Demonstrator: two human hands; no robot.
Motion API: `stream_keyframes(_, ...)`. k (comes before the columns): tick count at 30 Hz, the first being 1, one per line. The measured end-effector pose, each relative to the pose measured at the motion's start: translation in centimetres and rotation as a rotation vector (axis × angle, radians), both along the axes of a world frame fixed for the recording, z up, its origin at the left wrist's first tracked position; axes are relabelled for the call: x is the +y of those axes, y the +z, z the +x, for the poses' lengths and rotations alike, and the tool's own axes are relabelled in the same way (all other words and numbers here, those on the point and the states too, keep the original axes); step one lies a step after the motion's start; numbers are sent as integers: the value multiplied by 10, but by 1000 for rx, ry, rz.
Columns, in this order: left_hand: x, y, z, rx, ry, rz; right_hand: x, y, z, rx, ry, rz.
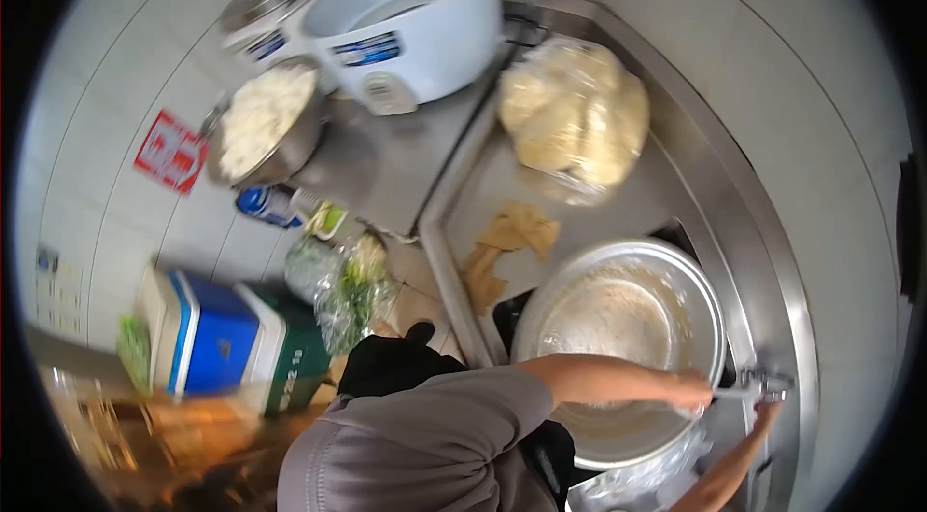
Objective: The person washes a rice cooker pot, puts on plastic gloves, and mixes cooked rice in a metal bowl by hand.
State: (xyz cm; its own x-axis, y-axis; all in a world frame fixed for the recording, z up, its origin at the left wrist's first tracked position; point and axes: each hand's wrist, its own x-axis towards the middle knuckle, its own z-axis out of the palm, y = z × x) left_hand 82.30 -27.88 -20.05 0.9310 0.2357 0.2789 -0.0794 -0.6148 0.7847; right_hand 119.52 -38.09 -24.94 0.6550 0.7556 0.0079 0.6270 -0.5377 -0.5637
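A large round metal pot (713, 319) sits in the stainless steel sink area, wet and coated with pale residue inside. My left hand (691, 390) is over the pot's rim at the end of the faucet's spout, its fingers closed; a small whitish patch shows beneath them, too blurred to name. At the faucet (763, 383), my right hand (769, 410) grips the lower part by the handle, its fingers partly hidden. Crumpled clear plastic (657, 475) lies beside the pot, below my left forearm.
A bag of pale yellow pieces (576, 116) and a tan cloth (517, 232) lie on the metal counter. A large light-blue cooker (435, 39), a bowl of white food (299, 150), bagged greens (352, 295) and a blue cooler (220, 333) stand farther left.
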Motion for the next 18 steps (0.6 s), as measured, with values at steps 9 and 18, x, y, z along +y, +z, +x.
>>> stream_keyframes(9, 63, 22, -103, -13, 250, 160, -4, -2, -142, 169, -202, 622)
stream_keyframes(18, 97, 104, -234, -20, 683, -105, 61, 120, -453, 167, 573, -116)
